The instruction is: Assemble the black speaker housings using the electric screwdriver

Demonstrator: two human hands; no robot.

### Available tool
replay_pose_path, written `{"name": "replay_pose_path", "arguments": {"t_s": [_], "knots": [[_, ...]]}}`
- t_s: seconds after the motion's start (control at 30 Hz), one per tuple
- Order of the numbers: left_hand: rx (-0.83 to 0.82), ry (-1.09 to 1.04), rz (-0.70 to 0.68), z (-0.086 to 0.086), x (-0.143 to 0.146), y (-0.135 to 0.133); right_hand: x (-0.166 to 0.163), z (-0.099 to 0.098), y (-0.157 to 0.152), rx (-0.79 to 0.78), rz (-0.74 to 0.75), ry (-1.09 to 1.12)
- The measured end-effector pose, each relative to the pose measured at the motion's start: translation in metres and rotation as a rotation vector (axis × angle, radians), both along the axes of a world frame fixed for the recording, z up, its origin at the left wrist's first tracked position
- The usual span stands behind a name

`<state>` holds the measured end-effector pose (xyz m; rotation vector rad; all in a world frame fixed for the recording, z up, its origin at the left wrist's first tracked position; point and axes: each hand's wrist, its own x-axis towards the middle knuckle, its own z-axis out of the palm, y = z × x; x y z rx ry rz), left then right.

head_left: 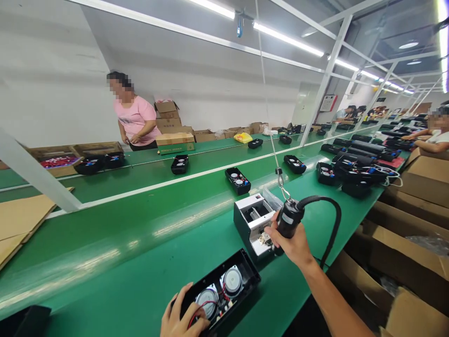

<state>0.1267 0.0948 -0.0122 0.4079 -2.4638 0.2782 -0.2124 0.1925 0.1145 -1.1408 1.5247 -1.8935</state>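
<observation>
My left hand [180, 317] rests on the near end of an open black speaker case [224, 288] with two round drivers and red wires inside; its fingers curl over the case's edge. My right hand [293, 238] is closed round a black electric screwdriver [289, 219] that hangs from a cable with a hook. The tool's tip points down at a small white and black screw feeder box [253, 222] standing on the green conveyor belt [140, 243].
More open black speaker cases [237, 180] lie along the belt. A person in a pink shirt [135, 119] stands across the line beside cardboard boxes [175, 142]. Cardboard cartons [426, 180] stand at my right. Another worker's arm [426, 140] shows at far right.
</observation>
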Motion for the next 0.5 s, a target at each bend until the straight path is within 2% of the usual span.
{"name": "replay_pose_path", "arguments": {"t_s": [0.1,0.2,0.33,0.5], "knots": [[0.097,0.086,-0.004,0.003,-0.009,0.009,0.027,0.004,0.018,-0.104,0.22,-0.094],[0.294,0.239,0.063,0.003,-0.017,0.022,0.066,0.004,0.028,-0.25,0.416,-0.19],[0.439,0.248,0.091,0.003,-0.02,0.032,0.117,0.001,0.021,-0.285,0.507,-0.208],[0.465,0.292,0.109,-0.004,-0.018,0.031,0.151,0.003,0.001,-0.277,0.589,-0.166]]}}
